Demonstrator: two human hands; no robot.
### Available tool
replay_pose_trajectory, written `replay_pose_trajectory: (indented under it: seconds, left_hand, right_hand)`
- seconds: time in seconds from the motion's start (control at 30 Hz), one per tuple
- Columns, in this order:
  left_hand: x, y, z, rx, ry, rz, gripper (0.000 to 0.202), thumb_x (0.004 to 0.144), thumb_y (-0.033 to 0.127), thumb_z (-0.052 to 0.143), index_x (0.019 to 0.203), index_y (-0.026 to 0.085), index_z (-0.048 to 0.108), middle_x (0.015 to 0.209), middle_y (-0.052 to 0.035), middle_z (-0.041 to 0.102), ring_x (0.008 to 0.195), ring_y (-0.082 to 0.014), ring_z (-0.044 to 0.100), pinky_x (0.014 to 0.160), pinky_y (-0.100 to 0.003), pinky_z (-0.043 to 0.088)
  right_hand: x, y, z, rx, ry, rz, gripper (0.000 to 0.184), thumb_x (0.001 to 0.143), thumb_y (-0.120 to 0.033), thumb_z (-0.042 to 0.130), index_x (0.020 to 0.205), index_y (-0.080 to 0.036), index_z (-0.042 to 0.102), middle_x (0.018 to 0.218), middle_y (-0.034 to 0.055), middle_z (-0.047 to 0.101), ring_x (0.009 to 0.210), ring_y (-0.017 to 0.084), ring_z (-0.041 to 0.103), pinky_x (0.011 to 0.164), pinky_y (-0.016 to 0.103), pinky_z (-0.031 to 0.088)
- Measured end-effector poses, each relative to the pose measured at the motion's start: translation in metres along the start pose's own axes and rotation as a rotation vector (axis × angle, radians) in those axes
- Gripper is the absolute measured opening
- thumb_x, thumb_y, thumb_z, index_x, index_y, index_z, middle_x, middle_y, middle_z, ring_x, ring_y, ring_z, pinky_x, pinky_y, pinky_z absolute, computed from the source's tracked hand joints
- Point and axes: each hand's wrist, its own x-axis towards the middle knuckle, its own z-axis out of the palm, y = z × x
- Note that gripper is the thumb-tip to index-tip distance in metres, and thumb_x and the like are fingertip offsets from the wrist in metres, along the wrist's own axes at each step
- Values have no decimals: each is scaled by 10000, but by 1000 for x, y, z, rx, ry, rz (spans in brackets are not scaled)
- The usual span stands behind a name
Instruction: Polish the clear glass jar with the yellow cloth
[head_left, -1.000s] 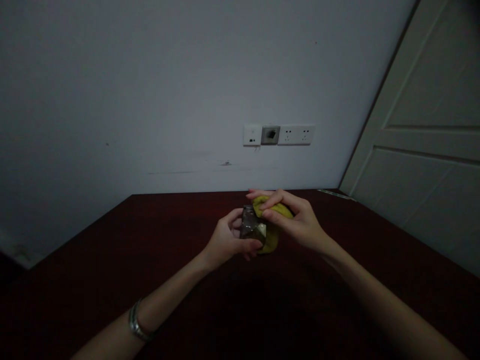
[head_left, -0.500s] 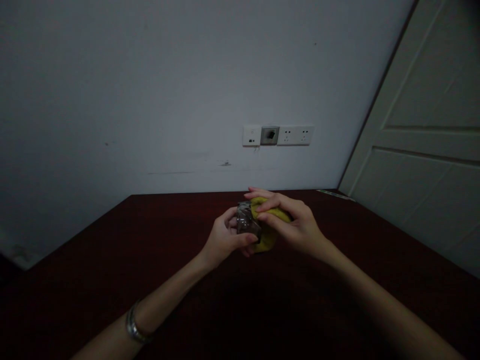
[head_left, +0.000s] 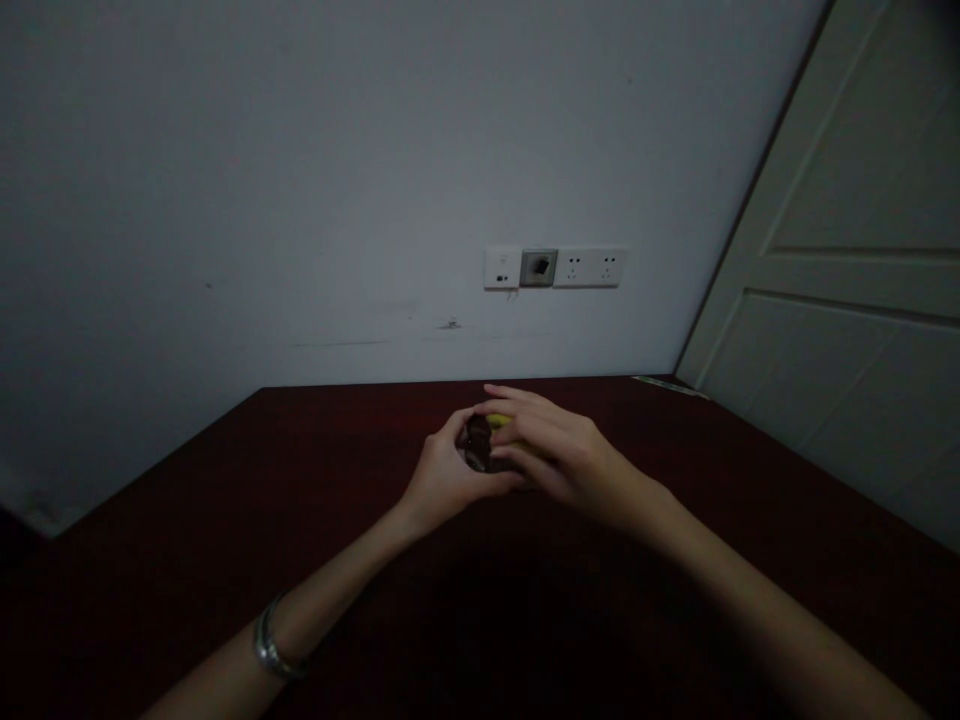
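Observation:
My left hand [head_left: 448,477] curls around a small see-through glass [head_left: 478,445], fingers behind it and thumb along its near side. Most of the glass is covered by both hands, so its full shape cannot be made out. My right hand [head_left: 559,445] presses a yellow cloth [head_left: 498,421] against the right side of the glass. Only a thin strip of the cloth shows between the fingers. The two hands meet over the table, the thumb of the left under the right fingers.
A dark red-brown table [head_left: 322,450] spreads beneath my hands. Behind it rises a pale wall [head_left: 360,180] with socket plates [head_left: 589,267]. A light panelled door [head_left: 847,280] stands at the right. A thin flat strip [head_left: 670,387] lies at the table's back right corner.
My right hand has shifted slightly left and turned over the glass, with its fingers now covering most of the cloth. The glass has turned in my left hand, and less of it shows.

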Motion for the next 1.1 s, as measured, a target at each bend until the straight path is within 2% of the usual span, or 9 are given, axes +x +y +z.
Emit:
replay_pose_trajectory:
  seconds: [0.13,0.33,0.47,0.57,0.67,0.8,0.87,0.97,1.1]
  left_hand:
    - [-1,1,-3,130,16,32,709,534,346,833,1149,153,538,996,-94,674,914,-243,634,806,-381,503]
    - [2,-1,-3,189,22,20,704,524,268,805,1154,131,523,940,-79,686,831,-224,641,728,-342,514]
    - [-1,3,-4,180,-5,33,708,545,329,818,1164,151,524,962,-82,683,864,-236,645,763,-364,518]
    - [-5,5,-5,176,-20,49,784,498,376,854,1176,170,516,1044,-103,669,955,-266,635,836,-403,508]
    - [-7,4,-5,83,-54,23,824,476,351,870,1187,168,495,1071,-115,662,977,-271,634,866,-422,508]
    - [-5,5,-3,-143,-83,-11,770,476,288,871,1140,154,506,1066,-114,659,971,-256,642,871,-403,516]
    - [-3,8,-3,-275,-109,-66,721,485,280,862,1102,143,514,1012,-104,665,867,-230,666,755,-358,558]
    - [-2,13,-5,-386,-132,-181,654,543,326,830,1079,125,514,873,-67,662,603,-161,650,506,-275,551]
    - [-2,18,-7,-401,-97,-249,579,623,387,771,1060,103,519,762,-32,647,465,-115,603,431,-242,534]
  right_hand:
    - [-1,4,1,-53,28,33,141,903,-140,474,953,-163,604,1198,150,620,1279,251,462,1008,483,463]
    - [-1,-3,-1,18,-145,-23,138,878,-103,500,913,-176,612,1202,116,622,1292,237,447,1056,466,423]
    - [-1,3,2,63,9,52,126,885,-127,507,916,-191,611,1160,102,643,1249,234,494,1019,456,452]
    - [-3,11,7,160,172,222,59,873,-181,561,901,-200,608,1114,85,663,1118,217,598,951,411,492]
    - [-4,17,11,298,265,351,67,889,-250,549,902,-202,594,1044,65,678,1030,196,638,883,362,511]
    - [-7,19,12,401,237,370,165,918,-323,491,997,-206,578,1117,78,646,1084,198,602,918,368,477]
    - [-9,21,12,429,209,342,260,888,-379,532,1087,-213,551,1201,92,602,1123,216,576,949,393,457]
    - [-13,27,12,443,181,302,530,764,-461,675,1203,-234,482,1319,109,509,1171,257,539,990,438,428]
    - [-15,35,16,320,157,243,800,608,-426,815,1275,-248,411,1372,128,442,1249,288,462,1047,478,375]
